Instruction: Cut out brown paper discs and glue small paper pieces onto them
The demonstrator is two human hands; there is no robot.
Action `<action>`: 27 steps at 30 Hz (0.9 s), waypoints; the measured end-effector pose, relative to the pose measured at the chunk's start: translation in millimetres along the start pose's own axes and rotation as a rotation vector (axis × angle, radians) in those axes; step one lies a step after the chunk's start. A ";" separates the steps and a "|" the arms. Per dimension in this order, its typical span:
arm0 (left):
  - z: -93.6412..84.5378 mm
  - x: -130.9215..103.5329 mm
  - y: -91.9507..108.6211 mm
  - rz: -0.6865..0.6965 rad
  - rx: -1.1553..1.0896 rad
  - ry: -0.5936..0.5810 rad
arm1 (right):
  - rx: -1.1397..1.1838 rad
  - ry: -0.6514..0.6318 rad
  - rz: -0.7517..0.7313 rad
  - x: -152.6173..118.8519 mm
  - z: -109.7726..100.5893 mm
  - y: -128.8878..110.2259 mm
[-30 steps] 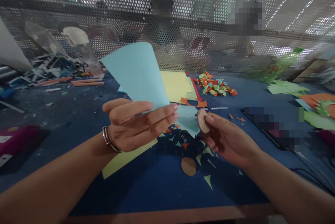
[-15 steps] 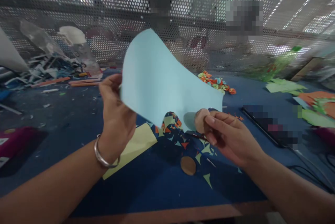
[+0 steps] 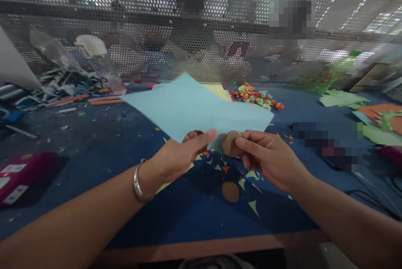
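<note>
A light blue sheet of paper (image 3: 188, 112) is held up above the table, spread almost flat. My left hand (image 3: 179, 156) pinches its near edge between thumb and fingers. My right hand (image 3: 266, 153) grips a round brown cardboard disc (image 3: 231, 143) against the near right part of the sheet. A second brown disc (image 3: 230, 192) lies on the blue table below my hands. Around it are small green, blue and orange paper scraps (image 3: 225, 169) and a thin blue pen-like stick (image 3: 249, 181). A yellow paper under my left hand is mostly hidden.
Behind the sheet lies a pile of small coloured paper pieces (image 3: 260, 98). A clear bottle with a white lid (image 3: 105, 65) stands back left near paper strips (image 3: 59, 89). A magenta power strip (image 3: 27, 177) is at left, green paper (image 3: 342, 98) at right. A perforated metal screen (image 3: 141, 21) rises behind.
My left hand has moved down and right from the sheet's left edge to its near edge, beside the disc. The sheet has lowered and flattened. My right hand has shifted slightly left with the disc.
</note>
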State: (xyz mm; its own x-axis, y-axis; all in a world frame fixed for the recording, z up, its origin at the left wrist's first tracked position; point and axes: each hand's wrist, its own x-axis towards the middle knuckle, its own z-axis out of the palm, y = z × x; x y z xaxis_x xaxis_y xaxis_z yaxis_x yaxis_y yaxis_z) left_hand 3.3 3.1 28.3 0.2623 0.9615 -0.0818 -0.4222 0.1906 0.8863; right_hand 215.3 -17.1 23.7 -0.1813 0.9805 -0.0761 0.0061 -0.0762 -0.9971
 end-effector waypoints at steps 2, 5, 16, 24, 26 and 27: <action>3.3 3.4 3.3 -0.068 -0.010 0.044 | -0.041 -0.037 0.018 -1.0 -1.6 -0.4; 3.8 9.5 2.2 0.009 -0.078 0.161 | -0.085 -0.053 0.034 -3.3 -7.6 -4.1; 13.1 -0.7 -22.1 0.020 -0.167 0.101 | -0.216 0.085 -0.116 16.3 13.7 -12.3; 17.8 -4.9 -20.6 -0.104 -0.221 0.054 | -0.304 0.126 -0.248 23.4 18.1 -0.6; 17.4 -4.9 -20.7 -0.124 -0.239 0.027 | -0.328 0.122 -0.245 23.3 17.8 -1.3; 17.3 -4.9 -20.9 -0.137 -0.254 0.025 | -0.335 0.119 -0.241 23.1 17.7 -1.6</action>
State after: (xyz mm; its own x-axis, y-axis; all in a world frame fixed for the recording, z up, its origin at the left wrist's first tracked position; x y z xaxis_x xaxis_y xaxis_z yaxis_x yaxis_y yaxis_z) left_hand 25.9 -9.1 18.1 0.3119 0.9272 -0.2073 -0.5888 0.3599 0.7238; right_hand 193.7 2.5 23.7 -0.1018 0.9787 0.1784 0.3002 0.2013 -0.9324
